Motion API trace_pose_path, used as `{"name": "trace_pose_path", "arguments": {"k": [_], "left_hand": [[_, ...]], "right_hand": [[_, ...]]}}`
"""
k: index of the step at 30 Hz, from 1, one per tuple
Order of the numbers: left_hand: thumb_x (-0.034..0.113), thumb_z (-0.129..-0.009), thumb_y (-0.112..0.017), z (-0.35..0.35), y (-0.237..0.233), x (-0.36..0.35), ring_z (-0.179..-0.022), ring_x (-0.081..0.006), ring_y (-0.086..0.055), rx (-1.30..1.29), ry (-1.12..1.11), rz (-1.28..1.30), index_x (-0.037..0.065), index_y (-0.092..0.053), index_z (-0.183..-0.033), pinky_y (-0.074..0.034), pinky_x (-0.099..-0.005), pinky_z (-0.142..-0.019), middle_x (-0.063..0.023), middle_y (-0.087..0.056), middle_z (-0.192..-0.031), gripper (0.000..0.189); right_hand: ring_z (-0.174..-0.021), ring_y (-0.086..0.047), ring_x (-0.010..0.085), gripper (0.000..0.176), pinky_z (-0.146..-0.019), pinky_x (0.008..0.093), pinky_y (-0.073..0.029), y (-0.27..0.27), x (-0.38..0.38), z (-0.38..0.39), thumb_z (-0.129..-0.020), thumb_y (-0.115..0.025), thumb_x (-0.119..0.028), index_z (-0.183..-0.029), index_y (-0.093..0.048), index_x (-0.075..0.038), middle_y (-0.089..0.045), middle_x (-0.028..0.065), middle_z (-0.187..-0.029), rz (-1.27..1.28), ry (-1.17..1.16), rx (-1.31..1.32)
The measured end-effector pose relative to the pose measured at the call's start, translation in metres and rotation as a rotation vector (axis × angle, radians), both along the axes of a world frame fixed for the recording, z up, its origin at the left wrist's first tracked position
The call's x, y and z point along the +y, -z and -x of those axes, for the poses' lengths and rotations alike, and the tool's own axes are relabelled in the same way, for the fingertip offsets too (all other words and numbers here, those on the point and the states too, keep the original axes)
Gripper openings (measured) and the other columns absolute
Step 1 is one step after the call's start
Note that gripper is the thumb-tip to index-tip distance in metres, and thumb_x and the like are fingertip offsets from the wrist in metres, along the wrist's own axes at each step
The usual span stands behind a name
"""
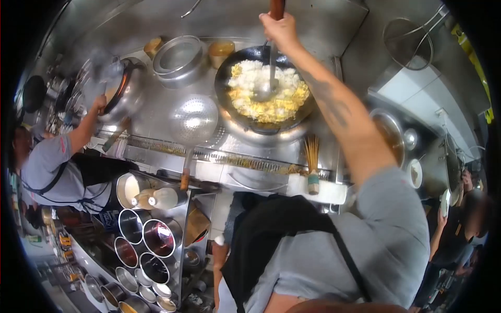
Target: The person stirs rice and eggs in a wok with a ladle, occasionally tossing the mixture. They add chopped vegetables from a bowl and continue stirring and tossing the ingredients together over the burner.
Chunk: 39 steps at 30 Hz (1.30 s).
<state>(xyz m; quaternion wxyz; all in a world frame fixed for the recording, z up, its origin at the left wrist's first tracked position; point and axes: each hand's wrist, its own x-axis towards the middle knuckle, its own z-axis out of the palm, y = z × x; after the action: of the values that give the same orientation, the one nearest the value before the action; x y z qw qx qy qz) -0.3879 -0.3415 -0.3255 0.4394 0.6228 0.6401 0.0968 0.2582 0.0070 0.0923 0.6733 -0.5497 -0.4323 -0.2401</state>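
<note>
My right hand (pixel 279 28) is raised at the top of the view and closed around the wooden handle of a long metal ladle (pixel 270 78). The ladle's bowl rests in a heap of white rice and yellow egg (pixel 263 96) inside a black wok (pixel 223 78) on the stove. My tattooed forearm and grey sleeve run down to the lower right, with a black apron strap over my chest. My left hand is out of sight.
On the left, a co-worker in a grey shirt grips a second, steaming wok (pixel 122 88). Between the woks are a steel bowl (pixel 177 60) and a perforated strainer (pixel 194 119). Seasoning tins (pixel 151 240) and squeeze bottles (pixel 162 198) stand lower left. A bamboo brush (pixel 312 161) leans on the stove edge. Another person (pixel 459 224) stands at the right.
</note>
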Motion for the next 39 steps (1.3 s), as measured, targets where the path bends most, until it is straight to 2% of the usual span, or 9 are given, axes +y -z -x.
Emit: {"name": "trace_pose_path", "arguments": {"k": [6, 10, 17, 20, 24, 30, 32, 38, 39], "left_hand": [[0.014, -0.076, -0.06, 0.061, 0.029, -0.019, -0.084, -0.0403, -0.059, 0.075, 0.707, -0.551, 0.002, -0.057, -0.096, -0.046, -0.044, -0.07, -0.021, -0.061, -0.087, 0.023], [0.015, -0.077, -0.06, 0.063, 0.033, -0.021, -0.081, -0.0375, -0.059, 0.049, 0.022, 0.23, 0.003, -0.057, -0.095, -0.047, -0.0434, -0.069, -0.0196, -0.062, -0.086, 0.022], [0.015, -0.077, -0.06, 0.062, 0.033, -0.008, -0.077, -0.0326, -0.061, -0.01, -0.089, 0.363, 0.003, -0.058, -0.094, -0.048, -0.0423, -0.066, -0.0173, -0.062, -0.084, 0.021], [0.015, -0.077, -0.06, 0.054, 0.034, 0.002, -0.075, -0.0305, -0.061, -0.06, -0.114, 0.387, 0.003, -0.058, -0.093, -0.048, -0.0419, -0.064, -0.0163, -0.062, -0.083, 0.02], [0.016, -0.077, -0.06, 0.05, 0.04, 0.008, -0.073, -0.0277, -0.062, -0.096, -0.146, 0.44, 0.004, -0.058, -0.093, -0.048, -0.0413, -0.063, -0.0149, -0.062, -0.081, 0.019], [0.016, -0.078, -0.06, 0.052, 0.051, 0.009, -0.069, -0.0234, -0.063, -0.293, -0.293, 0.59, 0.004, -0.059, -0.092, -0.049, -0.0404, -0.06, -0.0129, -0.063, -0.079, 0.018], [0.018, -0.077, -0.062, 0.064, 0.058, -0.005, -0.07, -0.0222, -0.063, -0.144, -0.199, 0.635, 0.004, -0.058, -0.095, -0.05, -0.0383, -0.06, -0.0108, -0.063, -0.08, 0.024], [0.02, -0.071, -0.066, -0.031, -0.158, 0.069, -0.075, -0.0207, -0.065, 0.088, 0.01, 0.696, 0.002, -0.059, -0.106, -0.053, -0.0336, -0.059, -0.0113, -0.066, -0.084, 0.04], [0.019, -0.071, -0.068, -0.011, -0.124, 0.072, -0.074, -0.0191, -0.063, -0.058, 0.082, 0.585, 0.003, -0.059, -0.104, -0.052, -0.0316, -0.057, -0.0082, -0.065, -0.083, 0.039]], "right_hand": [[-0.037, -0.041, 0.0087, 0.029, -0.035, 0.026, -0.031, -0.087, -0.024, 0.046, -0.083, -0.066, -0.021, -0.062, -0.05, -0.009, -0.046, -0.0018, -0.051, 0.127, -0.659, 0.392], [-0.038, -0.039, 0.0075, 0.031, -0.037, 0.0245, -0.03, -0.067, 0.001, 0.053, -0.082, -0.067, -0.016, -0.058, -0.049, -0.008, -0.046, -0.0027, -0.052, 0.253, -0.613, 0.488], [-0.046, -0.052, 0.0108, 0.019, -0.043, 0.0257, -0.042, -0.034, 0.024, 0.053, -0.084, -0.064, -0.019, -0.071, -0.057, -0.008, -0.055, 0.0004, -0.055, 0.43, -0.459, 0.382], [-0.037, -0.035, 0.0036, 0.033, -0.036, 0.0228, -0.026, -0.097, -0.028, 0.085, -0.084, -0.065, -0.013, -0.056, -0.047, -0.01, -0.044, -0.0041, -0.049, 0.365, -0.837, 0.37], [-0.037, -0.043, 0.0092, 0.025, -0.037, 0.0257, -0.034, -0.005, -0.03, 0.055, -0.083, -0.066, -0.016, -0.065, -0.051, -0.007, -0.045, -0.0017, -0.049, 0.249, -0.382, 0.237], [-0.045, -0.054, 0.0132, 0.018, -0.043, 0.026, -0.042, -0.104, -0.096, 0.005, -0.085, -0.064, -0.019, -0.071, -0.058, -0.009, -0.057, 0.0018, -0.056, 0.289, -0.525, 0.551], [-0.04, -0.048, 0.0118, 0.021, -0.039, 0.0286, -0.041, -0.04, -0.081, -0.027, -0.083, -0.065, -0.016, -0.07, -0.053, -0.004, -0.05, 0.0027, -0.052, 0.268, -0.186, 0.39], [-0.039, -0.045, 0.0115, 0.02, -0.037, 0.0294, -0.037, -0.103, -0.102, -0.092, -0.085, -0.062, -0.013, -0.071, -0.051, -0.005, -0.051, 0.0019, -0.056, 0.31, -0.548, 0.392], [-0.04, -0.044, 0.0115, 0.019, -0.039, 0.0284, -0.037, -0.081, -0.099, -0.081, -0.086, -0.06, -0.013, -0.071, -0.05, -0.006, -0.049, 0.0015, -0.056, 0.291, -0.519, 0.417]]}}
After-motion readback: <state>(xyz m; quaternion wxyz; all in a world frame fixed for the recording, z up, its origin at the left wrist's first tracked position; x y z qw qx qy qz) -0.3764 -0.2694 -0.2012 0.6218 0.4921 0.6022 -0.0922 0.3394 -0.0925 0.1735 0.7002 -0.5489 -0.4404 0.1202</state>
